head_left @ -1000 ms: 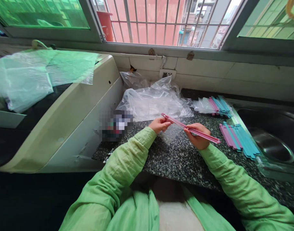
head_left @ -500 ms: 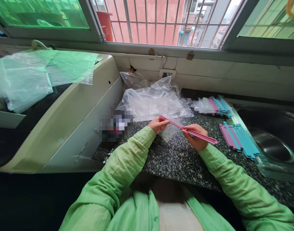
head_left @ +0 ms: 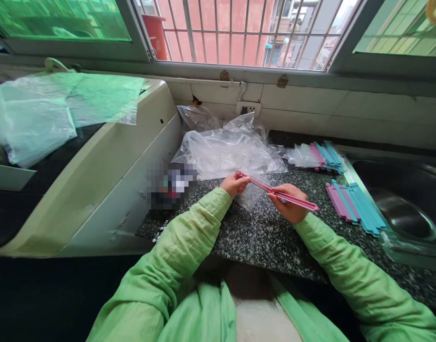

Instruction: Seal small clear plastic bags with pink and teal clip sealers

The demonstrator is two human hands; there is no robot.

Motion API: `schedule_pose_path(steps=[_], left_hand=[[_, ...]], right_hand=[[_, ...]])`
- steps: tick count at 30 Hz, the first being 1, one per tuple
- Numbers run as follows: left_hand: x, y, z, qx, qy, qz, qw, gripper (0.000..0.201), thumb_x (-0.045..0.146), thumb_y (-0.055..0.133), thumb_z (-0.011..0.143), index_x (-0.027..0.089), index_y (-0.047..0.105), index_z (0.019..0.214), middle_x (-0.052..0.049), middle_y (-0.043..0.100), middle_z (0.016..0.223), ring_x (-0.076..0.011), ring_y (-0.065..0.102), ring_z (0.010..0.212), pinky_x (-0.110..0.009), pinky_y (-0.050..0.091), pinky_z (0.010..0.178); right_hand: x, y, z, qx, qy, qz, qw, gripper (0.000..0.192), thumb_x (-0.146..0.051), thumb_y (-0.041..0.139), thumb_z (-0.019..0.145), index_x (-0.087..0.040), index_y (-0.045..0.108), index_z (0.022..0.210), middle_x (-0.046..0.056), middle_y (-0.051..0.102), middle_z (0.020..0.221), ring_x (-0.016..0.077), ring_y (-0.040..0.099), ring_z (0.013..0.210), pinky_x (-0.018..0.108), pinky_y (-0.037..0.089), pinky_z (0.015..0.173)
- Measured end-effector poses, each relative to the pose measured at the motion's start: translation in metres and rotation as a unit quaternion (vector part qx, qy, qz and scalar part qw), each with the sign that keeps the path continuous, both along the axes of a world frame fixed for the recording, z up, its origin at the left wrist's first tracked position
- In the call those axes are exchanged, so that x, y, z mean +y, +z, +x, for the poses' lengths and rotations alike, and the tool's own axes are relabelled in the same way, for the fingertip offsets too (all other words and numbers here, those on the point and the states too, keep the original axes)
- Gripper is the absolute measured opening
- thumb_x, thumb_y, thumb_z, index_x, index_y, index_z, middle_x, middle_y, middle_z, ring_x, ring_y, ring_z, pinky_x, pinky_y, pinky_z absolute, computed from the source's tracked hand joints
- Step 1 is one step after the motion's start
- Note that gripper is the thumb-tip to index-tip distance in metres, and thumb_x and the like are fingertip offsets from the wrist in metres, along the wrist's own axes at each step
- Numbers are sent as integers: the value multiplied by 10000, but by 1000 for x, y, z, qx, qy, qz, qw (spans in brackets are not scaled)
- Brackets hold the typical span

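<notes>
**Both hands on a pink strip above the stone counter**

Clearly slanted, the pink strip (head_left: 276,192) runs with its long axis from far left to near right, its far end at the left hand (head_left: 233,183) and its near end poking out past the right hand (head_left: 288,202). It is held just above the speckled counter (head_left: 253,237), near the middle of the scene. The strip is thin, flat and straight, of smooth plastic, and looks like two slim bars lying together, though the seam is hard to make out. The left hand's fingers are pinched together on the far end; the right hand's fingers are curled shut around the strip further along, hiding that stretch. A small clear bag (head_left: 251,194) hangs under the strip between the hands, crinkled and see-through; how it joins the strip cannot be told.

To the right lies a row of pink and teal strips (head_left: 353,204), side by side, beside the steel sink (head_left: 403,213), which the picture's edge cuts off. Farther off, more strips (head_left: 323,156) lie partly in clear wrap. A heap of crumpled clear plastic (head_left: 225,152) sits at the far side of the counter. A blurred patch at the left hides what lies there.
</notes>
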State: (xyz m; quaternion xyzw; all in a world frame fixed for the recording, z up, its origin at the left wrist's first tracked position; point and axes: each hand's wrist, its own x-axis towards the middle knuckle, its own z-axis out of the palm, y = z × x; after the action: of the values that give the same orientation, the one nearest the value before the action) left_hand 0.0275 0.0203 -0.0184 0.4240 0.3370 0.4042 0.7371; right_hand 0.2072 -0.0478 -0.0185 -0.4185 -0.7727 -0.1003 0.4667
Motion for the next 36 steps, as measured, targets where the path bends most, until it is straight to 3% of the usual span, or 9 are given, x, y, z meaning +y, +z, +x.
schedule_pose_path(steps=[10,22,36], left_hand=[[3,1,-2,4,32,-21,999,308,281,718,542,135,448,576,103,333,357,-10,280,290,-165,162,337],[-1,3,0,2,23,-3,1000,343,322,728,514,136,442,553,99,339,349,-11,279,291,-174,157,328],[-2,-2,4,58,19,61,996,332,397,672,606,122,495,551,96,326,330,-16,273,288,-182,206,332]], right_hand=[[-4,13,6,-91,-47,-7,995,124,-300,626,713,-184,593,740,22,650,684,145,565,650,271,443,643],[-6,16,6,-67,-37,23,997,77,-262,623,718,-207,573,699,13,658,690,142,578,655,273,464,632],[-5,12,6,-61,-53,20,997,53,-244,615,719,-200,594,739,16,639,683,140,568,643,273,456,617]])
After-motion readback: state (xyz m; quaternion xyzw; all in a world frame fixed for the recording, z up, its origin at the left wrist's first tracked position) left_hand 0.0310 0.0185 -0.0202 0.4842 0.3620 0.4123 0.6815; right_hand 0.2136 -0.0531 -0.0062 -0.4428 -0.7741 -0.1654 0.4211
